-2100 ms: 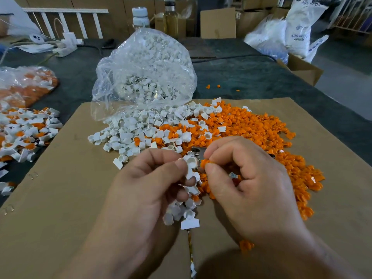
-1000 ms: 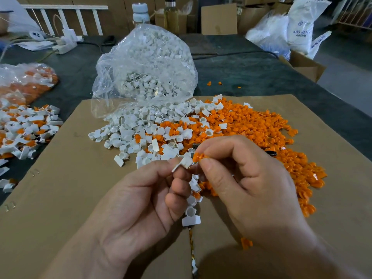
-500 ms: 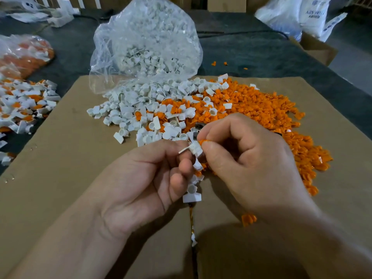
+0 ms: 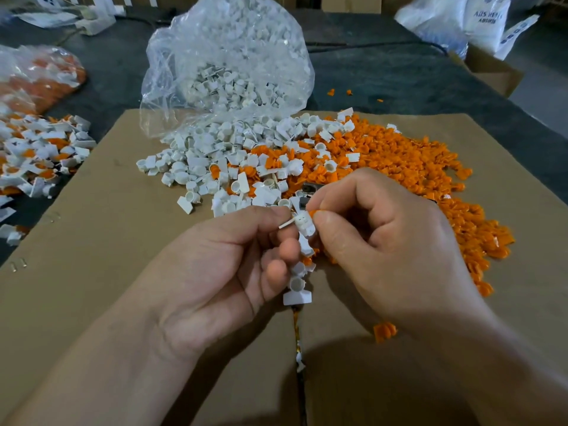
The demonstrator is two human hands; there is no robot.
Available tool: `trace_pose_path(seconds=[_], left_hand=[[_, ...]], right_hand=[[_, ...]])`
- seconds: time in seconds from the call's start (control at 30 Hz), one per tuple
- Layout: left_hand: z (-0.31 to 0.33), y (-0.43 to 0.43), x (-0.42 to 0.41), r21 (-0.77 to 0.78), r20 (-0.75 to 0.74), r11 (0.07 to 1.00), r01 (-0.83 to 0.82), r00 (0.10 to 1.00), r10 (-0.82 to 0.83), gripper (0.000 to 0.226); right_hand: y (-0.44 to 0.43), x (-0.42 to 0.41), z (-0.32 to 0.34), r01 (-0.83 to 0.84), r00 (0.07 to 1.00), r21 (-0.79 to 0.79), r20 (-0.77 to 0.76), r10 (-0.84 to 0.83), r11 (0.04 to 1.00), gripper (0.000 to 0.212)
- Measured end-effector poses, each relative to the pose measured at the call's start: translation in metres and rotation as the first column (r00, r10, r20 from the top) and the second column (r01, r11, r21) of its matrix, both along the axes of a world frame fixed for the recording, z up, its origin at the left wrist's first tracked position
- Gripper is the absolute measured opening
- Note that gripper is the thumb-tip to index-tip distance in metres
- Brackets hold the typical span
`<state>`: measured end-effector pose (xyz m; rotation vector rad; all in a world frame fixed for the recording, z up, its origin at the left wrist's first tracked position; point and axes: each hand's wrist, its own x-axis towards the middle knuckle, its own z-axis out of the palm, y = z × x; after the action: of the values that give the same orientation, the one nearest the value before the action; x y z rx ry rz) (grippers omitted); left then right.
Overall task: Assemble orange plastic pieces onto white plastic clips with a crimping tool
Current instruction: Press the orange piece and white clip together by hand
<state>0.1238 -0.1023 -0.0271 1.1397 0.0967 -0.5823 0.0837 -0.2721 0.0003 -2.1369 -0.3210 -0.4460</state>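
Vs 2 s ago: white clip (image 4: 302, 225) turned, orange piece (image 4: 314, 213) now butted against it, right at the fingertips (image 4: 326, 220). Grip: left hand (image 4: 221, 272) pinches the clip, lower fingers curled round spare clips (image 4: 296, 284); right hand (image 4: 396, 250) pinches the orange piece. Likely seating; crimp not yet done.

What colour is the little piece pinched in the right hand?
The piece is orange; head view shows it.

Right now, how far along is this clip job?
Done: a seemingly joined white-and-orange pile lies at the left. In hand: the left hand holds a white clip, the right hand pinches an orange piece against it. Left: big heaps of loose white clips and orange pieces.
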Motion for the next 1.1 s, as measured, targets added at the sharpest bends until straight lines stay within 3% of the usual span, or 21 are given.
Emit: trace_pose_path(seconds=[0.07, 0.13, 0.2, 0.33, 0.43, 0.57, 0.67, 0.77, 0.93, 1.1], left_hand=[[0.007, -0.002, -0.002, 0.003, 0.020, 1.000, -0.003, 1.000, 0.003, 0.032], [0.012, -0.005, -0.009, -0.025, 0.055, 0.997, -0.079, 0.995, 0.080, 0.016], [0.012, -0.007, -0.016, 0.008, 0.186, 0.989, -0.146, 0.972, 0.143, 0.008], [0.008, -0.010, -0.023, 0.204, 0.533, 0.907, -0.367, 0.819, 0.211, 0.015], [0.008, -0.012, -0.027, 0.297, 0.661, 0.851, -0.433, 0.736, 0.143, 0.016], [0.008, -0.012, -0.029, 0.401, 0.738, 0.770, -0.496, 0.673, 0.049, 0.024], [0.010, -0.013, -0.030, 0.420, 0.765, 0.757, -0.501, 0.643, 0.002, 0.020], [0.011, -0.013, -0.032, 0.438, 0.768, 0.740, -0.511, 0.640, -0.012, 0.031], [0.012, -0.014, -0.033, 0.504, 0.821, 0.626, -0.595, 0.555, -0.134, 0.012], [0.014, -0.016, -0.035, 0.510, 0.834, 0.588, -0.628, 0.529, -0.158, 0.020]], right_hand=[[0.000, 0.000, 0.000, 0.022, 1.000, 0.009, 0.011, -0.022, 1.000, 0.012], [-0.001, 0.000, 0.001, 0.034, 0.999, 0.048, 0.019, -0.035, 0.998, 0.010], [-0.001, -0.001, 0.002, 0.036, 0.999, 0.065, 0.037, -0.039, 0.997, 0.007], [0.001, 0.000, 0.003, -0.002, 0.999, -0.012, 0.038, 0.002, 1.000, 0.007], [0.000, 0.000, 0.002, -0.008, 0.999, -0.051, 0.038, 0.010, 0.999, 0.004], [-0.002, 0.001, 0.001, 0.002, 0.998, -0.100, 0.061, 0.004, 0.995, 0.008], [-0.002, 0.002, 0.000, 0.003, 0.999, -0.129, 0.050, 0.003, 0.992, 0.012], [-0.001, 0.002, -0.001, -0.006, 1.000, -0.132, 0.026, 0.009, 0.991, 0.016], [0.000, 0.001, -0.002, 0.041, 0.998, -0.176, 0.045, -0.033, 0.984, 0.011], [0.000, 0.000, 0.000, 0.031, 0.997, -0.225, 0.069, -0.016, 0.974, 0.012]])
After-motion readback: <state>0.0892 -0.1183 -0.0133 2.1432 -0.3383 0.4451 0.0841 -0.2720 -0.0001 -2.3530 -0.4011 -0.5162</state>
